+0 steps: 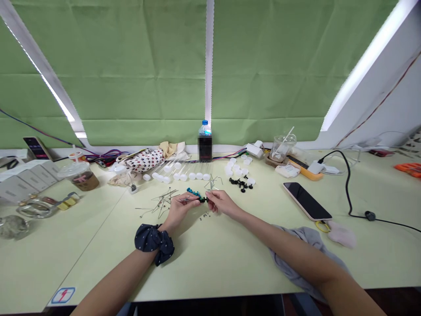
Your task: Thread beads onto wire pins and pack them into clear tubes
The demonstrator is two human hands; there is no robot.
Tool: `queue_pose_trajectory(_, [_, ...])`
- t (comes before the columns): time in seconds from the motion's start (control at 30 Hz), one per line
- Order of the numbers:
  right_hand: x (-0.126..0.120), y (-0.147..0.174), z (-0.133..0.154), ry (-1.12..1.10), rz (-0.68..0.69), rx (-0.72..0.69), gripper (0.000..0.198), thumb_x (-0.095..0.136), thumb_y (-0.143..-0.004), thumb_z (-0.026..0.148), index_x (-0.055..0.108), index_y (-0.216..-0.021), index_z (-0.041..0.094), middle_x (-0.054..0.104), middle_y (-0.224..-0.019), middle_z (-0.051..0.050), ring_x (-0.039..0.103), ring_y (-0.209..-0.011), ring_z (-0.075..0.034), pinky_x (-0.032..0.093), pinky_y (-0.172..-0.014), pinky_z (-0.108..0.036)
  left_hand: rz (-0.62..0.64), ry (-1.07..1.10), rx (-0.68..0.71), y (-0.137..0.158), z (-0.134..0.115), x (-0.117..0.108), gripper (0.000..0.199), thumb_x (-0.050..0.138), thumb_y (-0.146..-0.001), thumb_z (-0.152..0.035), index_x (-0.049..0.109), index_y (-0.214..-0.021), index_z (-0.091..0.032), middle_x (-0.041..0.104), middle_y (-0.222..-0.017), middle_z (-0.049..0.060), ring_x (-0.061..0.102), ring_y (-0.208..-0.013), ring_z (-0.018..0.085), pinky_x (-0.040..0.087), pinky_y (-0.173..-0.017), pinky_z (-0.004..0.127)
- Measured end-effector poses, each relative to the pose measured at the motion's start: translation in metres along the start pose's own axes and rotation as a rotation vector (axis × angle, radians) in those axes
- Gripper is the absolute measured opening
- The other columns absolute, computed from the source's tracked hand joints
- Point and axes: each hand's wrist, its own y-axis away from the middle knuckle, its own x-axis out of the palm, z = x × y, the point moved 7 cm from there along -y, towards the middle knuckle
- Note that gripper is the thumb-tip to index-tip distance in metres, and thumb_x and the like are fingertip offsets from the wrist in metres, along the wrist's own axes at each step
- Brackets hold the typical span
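Note:
Near the middle of the table my two hands almost meet. My left hand is closed, with a small black stemmed part at its fingertips. A thin metal piece also pokes out of the left fingers; its kind is unclear. My right hand pinches at the right end of the black part, and its fingertips partly hide it. Small blue parts sit just behind the left fingers. Tiny grey pieces lie scattered below the hands. Bent metal rods are spread left of my left hand.
Several black stemmed parts and white caps lie behind my right hand. Clear tubes with white caps line the back, near a bottle. A phone lies at right. Drink cups and boxes stand at left.

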Motion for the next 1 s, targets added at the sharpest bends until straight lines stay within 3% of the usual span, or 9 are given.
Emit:
queue_pose_trajectory(0.47, [0.0075, 0.0025, 0.0011, -0.059, 0.082, -0.008, 0.044, 0.045, -0.081, 0.057, 0.050, -0.067, 0.016, 0.055, -0.051, 0.002, 0.048, -0.039, -0.008, 0.037, -0.039, -0.019, -0.034, 0.054, -0.025, -0.0027, 0.0066, -0.0054, 0.015, 0.074, -0.065, -0.023, 0.071, -0.077, -0.015, 0.062, -0.081, 0.004, 0.061, -0.072, 0.015, 0.053, -0.073, 0.032])
queue_pose_trajectory(0.7, [0.0037, 0.0022, 0.0033, -0.007, 0.042, -0.014, 0.045, 0.046, -0.080, 0.057, 0.048, -0.062, 0.016, 0.053, -0.050, 0.002, 0.048, -0.040, -0.007, 0.037, -0.039, -0.018, -0.003, 0.053, -0.023, -0.0011, 0.0043, -0.0016, 0.014, 0.075, -0.064, -0.022, 0.071, -0.074, -0.015, 0.063, -0.081, 0.004, 0.060, -0.074, 0.015, 0.052, -0.073, 0.031])
queue_pose_trajectory(1.0, [0.0029, -0.0003, -0.0001, -0.071, 0.044, 0.015, 0.043, 0.047, -0.079, 0.058, 0.047, -0.068, 0.016, 0.055, -0.051, 0.003, 0.048, -0.038, -0.007, 0.036, -0.037, -0.017, 0.011, 0.000, -0.011, 0.0004, 0.0005, 0.0025, 0.012, 0.074, -0.064, -0.022, 0.070, -0.073, -0.015, 0.064, -0.082, 0.005, 0.059, -0.076, 0.015, 0.050, -0.071, 0.028])
